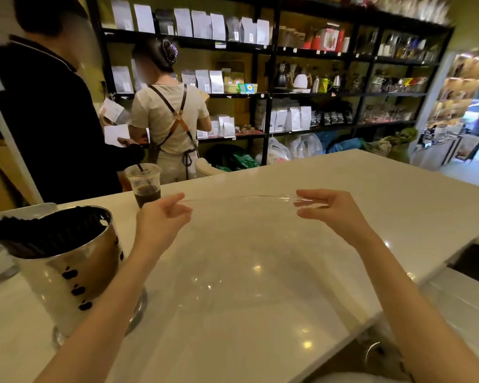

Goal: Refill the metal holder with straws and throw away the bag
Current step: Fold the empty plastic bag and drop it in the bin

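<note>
The clear, nearly invisible plastic bag (pixel 241 244) is hard to make out: only its stretched top edge and a few creases and glints show, and it seems to hang open between the hands above the white marble-look counter (pixel 357 183). The left hand (pixel 163 214) pinches one end of that edge between thumb and curled fingers; the right hand (pixel 327 207) pinches the other end, its remaining fingers spread loosely. At the left stands the shiny cylindrical metal holder (pixel 75 261), packed with black straws (pixel 42 233); its base is partly hidden by the left forearm. Just behind the left hand sits a clear plastic cup of dark coffee (pixel 145 185) with a black straw. Beyond the counter, two people stand with their backs turned before black shelves (pixel 271 87) of white pouches and kettles. The room's right side is blurred.
</note>
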